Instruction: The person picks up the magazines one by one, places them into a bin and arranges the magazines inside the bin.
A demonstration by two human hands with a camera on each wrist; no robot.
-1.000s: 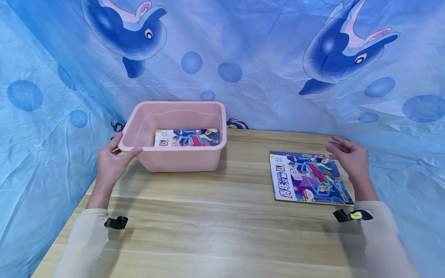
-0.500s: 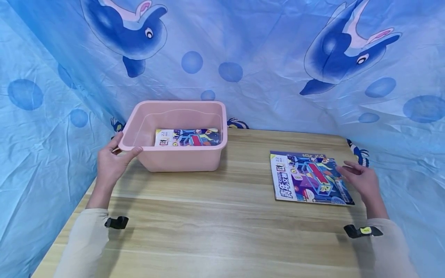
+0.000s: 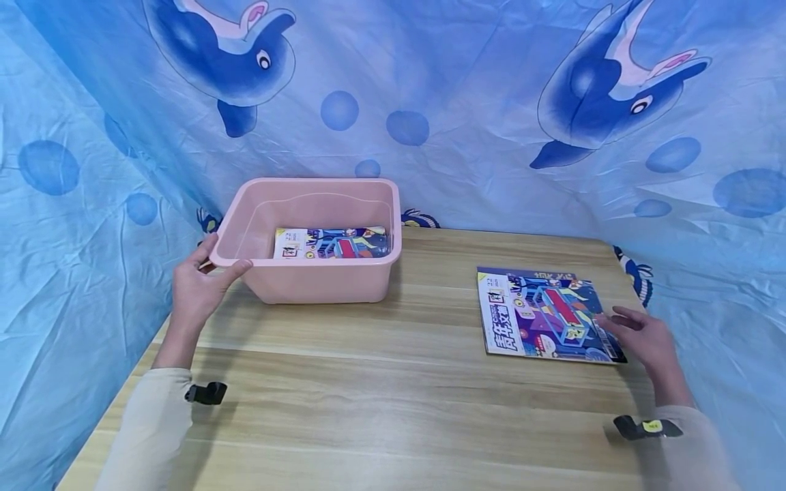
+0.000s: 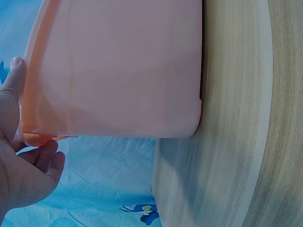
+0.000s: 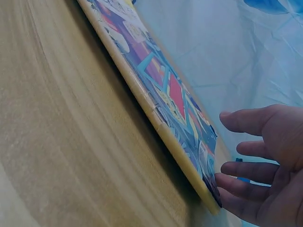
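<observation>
My left hand (image 3: 199,279) grips the front left corner of a pink plastic basin (image 3: 319,283), thumb over the front of the rim and fingers curled at the side. The left wrist view shows those fingers (image 4: 47,158) bent under the rim. Inside the basin lies a magazine (image 3: 331,243) with a colourful cover, its near part hidden by the front wall. Two or more magazines (image 3: 546,317) lie stacked on the right of the table. My right hand (image 3: 641,337) is at the stack's right edge, fingers loosely extended, lowest fingertips right at the corner in the right wrist view.
The wooden table (image 3: 368,402) carries the basin at back left and the magazines at right. A blue curtain (image 3: 479,184) with dolphin prints hangs behind the table and along both sides, close to the basin's back.
My right hand has come down and toward me, from above the stack's back right corner to its right edge. The left hand and basin have stayed put.
</observation>
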